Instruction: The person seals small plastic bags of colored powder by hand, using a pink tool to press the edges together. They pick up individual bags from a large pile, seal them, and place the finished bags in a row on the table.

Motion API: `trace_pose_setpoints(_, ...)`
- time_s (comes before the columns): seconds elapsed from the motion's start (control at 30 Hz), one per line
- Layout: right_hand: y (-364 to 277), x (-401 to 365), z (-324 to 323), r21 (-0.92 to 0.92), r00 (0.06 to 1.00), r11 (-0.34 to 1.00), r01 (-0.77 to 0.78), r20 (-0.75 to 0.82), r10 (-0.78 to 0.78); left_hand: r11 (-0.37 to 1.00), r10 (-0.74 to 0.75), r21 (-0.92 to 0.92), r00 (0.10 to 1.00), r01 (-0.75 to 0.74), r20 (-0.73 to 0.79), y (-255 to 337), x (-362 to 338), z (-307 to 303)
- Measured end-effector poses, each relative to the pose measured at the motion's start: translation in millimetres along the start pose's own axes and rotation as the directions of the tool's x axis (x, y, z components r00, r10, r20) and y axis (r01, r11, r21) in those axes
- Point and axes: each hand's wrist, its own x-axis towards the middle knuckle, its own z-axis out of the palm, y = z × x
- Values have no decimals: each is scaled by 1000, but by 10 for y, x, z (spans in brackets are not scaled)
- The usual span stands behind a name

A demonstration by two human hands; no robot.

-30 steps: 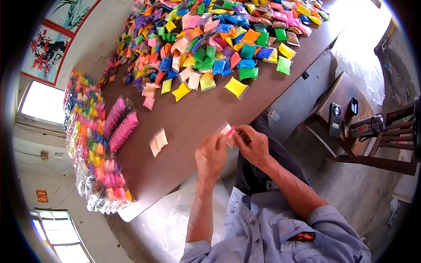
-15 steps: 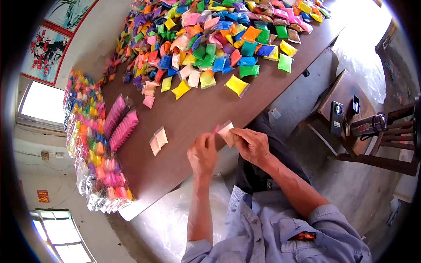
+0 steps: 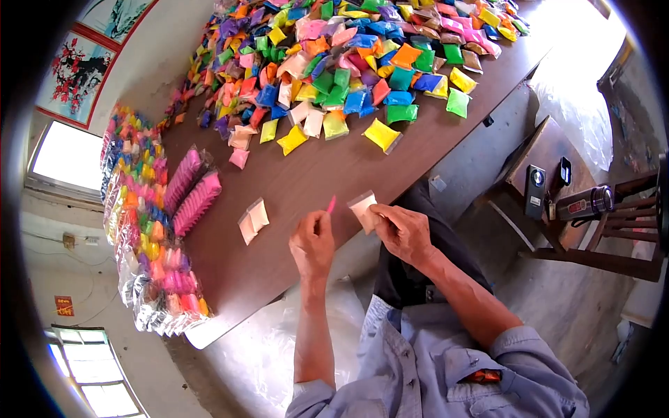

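My left hand (image 3: 311, 244) is closed over the table's front edge, pinching a small pink piece (image 3: 332, 203) that sticks up from the fingertips. To its right, my right hand (image 3: 404, 233) grips a pale peach packet (image 3: 364, 211) by its right side. The two hands are apart. A pair of similar peach packets (image 3: 253, 221) lies on the brown table (image 3: 293, 181), left of my left hand. Beyond the hands lies a yellow packet (image 3: 381, 135), at the near side of a large heap of colourful packets (image 3: 334, 76).
Bagged stacks of coloured packets (image 3: 150, 230) line the table's left end, beside two pink bundles (image 3: 197, 202). At the right, a wooden stool (image 3: 519, 164) holds a dark device (image 3: 535, 188) and a flask (image 3: 584, 203). Clear plastic sheeting (image 3: 265, 348) lies below the table.
My left hand has moved left, away from the peach packet, and the pink piece now stands clear of it. My right hand still holds the packet in nearly the same place.
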Motion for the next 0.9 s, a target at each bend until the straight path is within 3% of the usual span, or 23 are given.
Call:
trace_pose_setpoints(0.1, 13, -33, 30, 21, 1000, 1000, -9, -21, 9, 984, -172, -62, 984, 169, -46, 13, 113, -121)
trace_pose_setpoints(0.17, 31, -43, 61, 43, 998, 999, 15, -61, -12, 988, -152, -46, 987, 150, -56, -79, 168, -142)
trace_pose_setpoints(0.37, 10, -45, 8, 115, 988, 985, -131, -61, 139, 996, -81, -35, 993, 79, -82, -130, 213, 43)
trace_pose_setpoints(0.43, 28, -69, -10, 239, 941, 928, -284, -113, 318, 997, -70, -28, 997, 71, 22, 18, 190, 159)
trace_pose_setpoints(0.53, 4, 12, -130, 697, 693, 628, -347, -261, 672, 997, -18, -68, 978, 33, 209, 534, 44, 424)
trace_pose_setpoints(0.6, 55, 60, -403, 693, 666, 662, -286, -353, 657, 979, 100, -198, 957, -46, 273, 832, -47, 592)
trace_pose_setpoints(0.67, 46, 143, -682, 641, 645, 715, -280, -426, 634, 923, 83, -384, 962, 24, 260, 971, -50, 652)
trace_pose_setpoints(0.7, 126, 146, -799, 619, 631, 731, -287, -452, 630, 923, 94, -384, 961, 14, 261, 955, 3, 605)
trace_pose_setpoints(0.77, 268, 97, -1000, 603, 599, 749, -273, -503, 623, 944, -197, -226, 959, 242, 204, 801, 176, 371)
trace_pose_setpoints(0.83, 339, 28, -1102, 594, 586, 761, -260, -529, 613, 925, -335, -166, 940, 342, 70, 406, 347, 150)
trace_pose_setpoints(0.9, 411, -80, -1103, 597, 586, 753, -276, -516, 625, 993, -117, -25, 966, 114, -229, -293, 420, 79)
